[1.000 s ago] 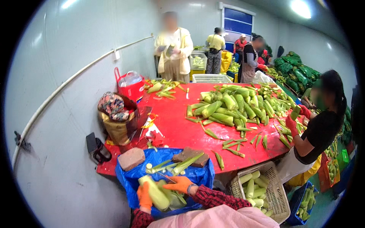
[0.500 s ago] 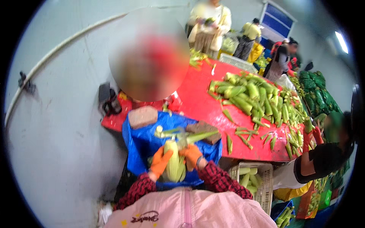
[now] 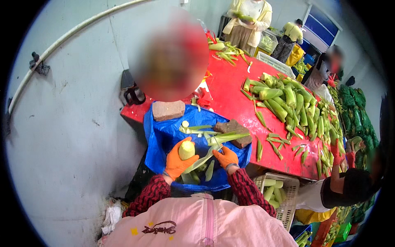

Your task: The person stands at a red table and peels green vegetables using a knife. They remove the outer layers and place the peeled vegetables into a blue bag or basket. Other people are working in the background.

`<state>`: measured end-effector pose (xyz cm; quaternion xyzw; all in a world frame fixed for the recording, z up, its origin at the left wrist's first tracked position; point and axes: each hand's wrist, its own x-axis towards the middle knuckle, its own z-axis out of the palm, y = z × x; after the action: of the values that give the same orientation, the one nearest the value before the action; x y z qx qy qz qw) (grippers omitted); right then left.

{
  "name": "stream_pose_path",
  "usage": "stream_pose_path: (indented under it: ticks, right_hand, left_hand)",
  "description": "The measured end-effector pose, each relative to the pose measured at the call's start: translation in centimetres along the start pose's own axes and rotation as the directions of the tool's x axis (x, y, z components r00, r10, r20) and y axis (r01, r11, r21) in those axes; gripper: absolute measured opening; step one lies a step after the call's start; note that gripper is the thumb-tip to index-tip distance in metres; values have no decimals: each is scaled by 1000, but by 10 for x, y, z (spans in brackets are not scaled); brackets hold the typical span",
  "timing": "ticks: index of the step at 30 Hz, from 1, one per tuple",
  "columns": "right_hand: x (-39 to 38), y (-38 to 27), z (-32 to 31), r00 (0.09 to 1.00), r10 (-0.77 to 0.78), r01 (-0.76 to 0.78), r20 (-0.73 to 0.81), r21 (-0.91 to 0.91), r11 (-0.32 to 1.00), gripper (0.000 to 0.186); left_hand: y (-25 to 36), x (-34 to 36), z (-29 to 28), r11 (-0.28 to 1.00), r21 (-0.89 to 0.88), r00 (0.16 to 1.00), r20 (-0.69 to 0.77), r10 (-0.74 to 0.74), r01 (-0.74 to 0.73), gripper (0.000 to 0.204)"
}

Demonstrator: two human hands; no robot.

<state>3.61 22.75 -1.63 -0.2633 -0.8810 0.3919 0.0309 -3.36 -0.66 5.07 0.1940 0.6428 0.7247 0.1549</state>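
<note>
My left hand [image 3: 177, 164], in an orange glove, grips a pale corn ear [image 3: 187, 150] with its cut end up. My right hand [image 3: 225, 158], also gloved, is closed on a thin knife [image 3: 218, 146], beside a pale husk leaf [image 3: 201, 161] that stretches down leftward from it. Both hands are over a blue plastic sheet [image 3: 155, 144] holding loose green husks [image 3: 209, 171]. Beyond them lie cut stems [image 3: 191, 130], a pinkish brick [image 3: 168, 110] and a darker brick [image 3: 240, 140] with long leaves across it.
The red table [image 3: 230, 99] bears a corn pile [image 3: 290, 99]. A white crate of corn [image 3: 291, 206] stands at my right. A co-worker in black [image 3: 345, 185] works beside the table; others stand farther back. A pale wall with a pipe [image 3: 61, 41] is at left.
My left hand has turned the corn more end-up, and my right hand has moved rightward, apart from it, with a leaf between them. The view has also tilted and shifted.
</note>
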Motion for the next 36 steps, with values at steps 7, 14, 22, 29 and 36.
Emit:
stream_pose_path:
  ticks: [7, 14, 22, 29, 36]
  right_hand:
    - [-32, -109, -21, 933, -215, 28, 289, 538, 842, 63]
    - [-21, -79, -65, 978, -206, 5, 41, 976, 216, 60]
    - [-44, -38, -44, 999, -54, -15, 7, 989, -146, 54]
    - [-62, 7, -45, 986, 167, 21, 27, 959, -282, 40]
    - [-82, 22, -30, 929, 336, -100, 157, 979, -180, 45]
  left_hand:
    - [7, 19, 23, 869, 482, 990, 123, 63, -115, 82]
    - [-3, 11, 7, 988, -151, 891, 444, 96, -31, 112]
    - [15, 26, 27, 941, 34, 813, 515, 272, -336, 108]
    - [26, 23, 71, 993, 55, 768, 639, 45, -104, 116]
    - [47, 10, 91, 995, 48, 727, 681, -95, 85, 112]
